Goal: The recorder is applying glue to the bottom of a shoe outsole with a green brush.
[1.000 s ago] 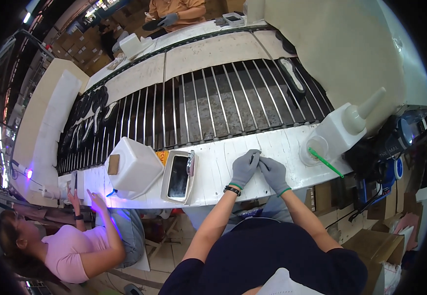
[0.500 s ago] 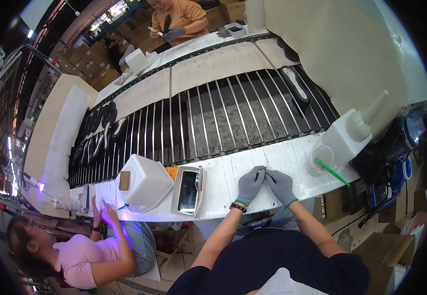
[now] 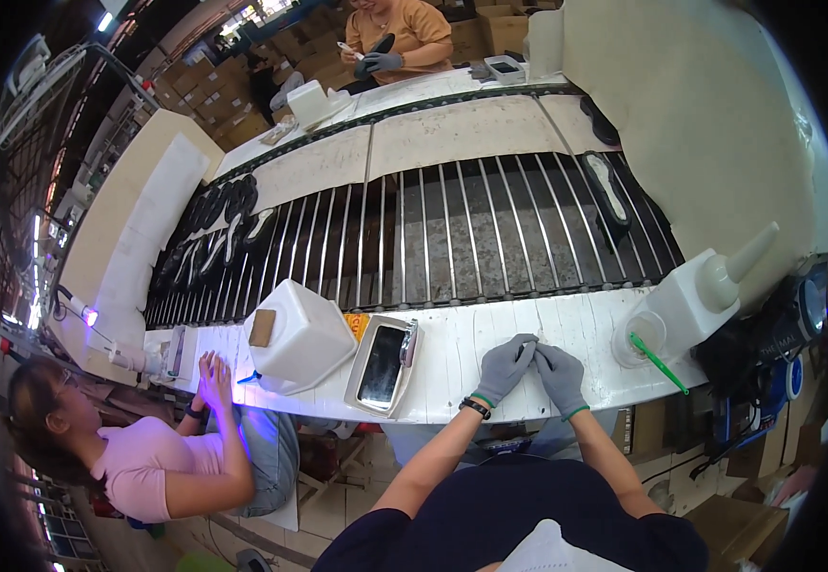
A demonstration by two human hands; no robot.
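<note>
On the white work table (image 3: 452, 338), my left hand (image 3: 504, 372) and my right hand (image 3: 560, 379) rest side by side in grey gloves with green cuffs. Their fingertips meet, the fingers drawn together and curled, and I see no object in them. A dark band circles my left wrist. Left of my hands lies a shallow white tray (image 3: 350, 393) with a dark phone-like slab (image 3: 383, 365) in it. To the right stand a clear cup (image 3: 626, 356) with a green-handled brush (image 3: 660, 365) in it and a white squeeze bottle (image 3: 686, 305) with a long nozzle.
Beyond the table runs a conveyor of metal rollers (image 3: 452, 229), carrying several black shoe soles (image 3: 214, 234) at left and one sole (image 3: 607, 195) at right. A large white container (image 3: 309, 334) stands left of the tray. Co-workers sit at left (image 3: 166, 458) and across (image 3: 400, 33).
The whole view has shifted, so the scene sits farther right. My hands stay together on the table, their fingers slightly rearranged. The co-worker at left has brought both hands together.
</note>
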